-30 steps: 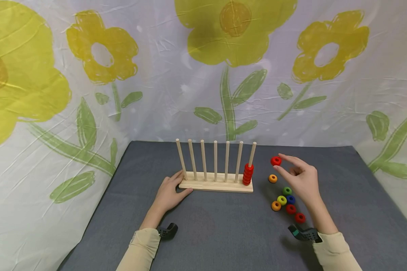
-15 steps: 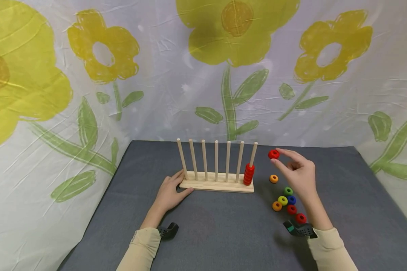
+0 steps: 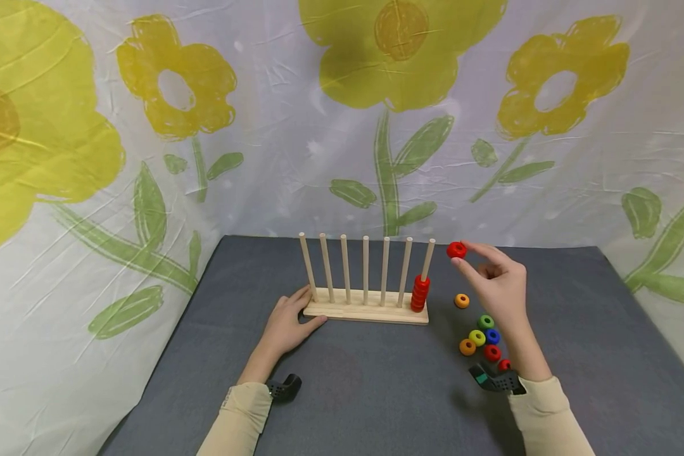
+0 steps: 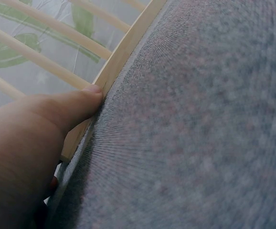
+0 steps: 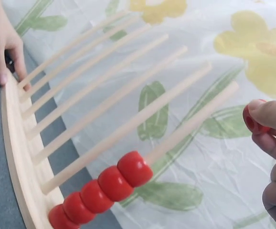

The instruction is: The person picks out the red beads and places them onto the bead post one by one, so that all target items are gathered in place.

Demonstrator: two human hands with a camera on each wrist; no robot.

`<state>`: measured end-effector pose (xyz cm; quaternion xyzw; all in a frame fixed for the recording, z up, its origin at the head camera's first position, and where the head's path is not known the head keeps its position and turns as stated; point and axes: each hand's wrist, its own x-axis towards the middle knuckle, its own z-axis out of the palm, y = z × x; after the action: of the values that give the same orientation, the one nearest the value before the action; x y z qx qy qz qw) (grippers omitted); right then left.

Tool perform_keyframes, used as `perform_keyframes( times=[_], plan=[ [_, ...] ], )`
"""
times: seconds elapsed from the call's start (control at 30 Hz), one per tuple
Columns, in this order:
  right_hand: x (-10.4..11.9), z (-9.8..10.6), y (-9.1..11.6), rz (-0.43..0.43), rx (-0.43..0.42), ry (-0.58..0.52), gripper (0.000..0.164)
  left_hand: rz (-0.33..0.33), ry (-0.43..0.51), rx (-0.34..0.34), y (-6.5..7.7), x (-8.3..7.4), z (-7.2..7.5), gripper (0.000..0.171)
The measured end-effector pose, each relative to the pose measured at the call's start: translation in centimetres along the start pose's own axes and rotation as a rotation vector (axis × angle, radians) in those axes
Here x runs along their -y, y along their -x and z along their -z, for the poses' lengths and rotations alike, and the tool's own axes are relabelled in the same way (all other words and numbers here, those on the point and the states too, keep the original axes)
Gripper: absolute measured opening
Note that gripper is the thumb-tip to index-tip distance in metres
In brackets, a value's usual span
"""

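Observation:
A wooden peg rack (image 3: 366,313) with several upright pegs stands on the table. Several red beads (image 3: 420,294) are stacked on its rightmost peg. My left hand (image 3: 285,324) grips the rack's left end, thumb on the front edge of the base and fingers round the far side. Between thumb and forefinger my right hand (image 3: 498,285) pinches another red bead (image 3: 456,250). That bead is in the air, just right of the rightmost peg's tip and apart from it. In the right wrist view the held bead (image 5: 252,119) shows its hole, partly covered by the thumb.
Loose beads lie right of the rack: an orange one (image 3: 462,301) by itself, then green (image 3: 486,322), blue (image 3: 493,336), yellow (image 3: 477,337), another orange (image 3: 467,347) and two red (image 3: 492,353) close together. A flowered cloth (image 3: 273,126) hangs behind the grey table.
My right hand has risen and moved left with the red bead, bringing it nearer the rightmost peg's tip. The left hand and the rack have stayed in place.

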<state>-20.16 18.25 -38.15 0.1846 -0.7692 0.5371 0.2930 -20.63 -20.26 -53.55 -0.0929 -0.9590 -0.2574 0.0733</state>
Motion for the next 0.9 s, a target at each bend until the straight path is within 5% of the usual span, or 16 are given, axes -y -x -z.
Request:
perform_keyframes(
  times=[0.9],
  plan=[
    [1.6, -1.9, -1.6, 0.035, -0.052, -0.141, 0.028, -0.001, 0.013, -0.014, 0.1, -0.5, 0.2, 0.082]
  ],
)
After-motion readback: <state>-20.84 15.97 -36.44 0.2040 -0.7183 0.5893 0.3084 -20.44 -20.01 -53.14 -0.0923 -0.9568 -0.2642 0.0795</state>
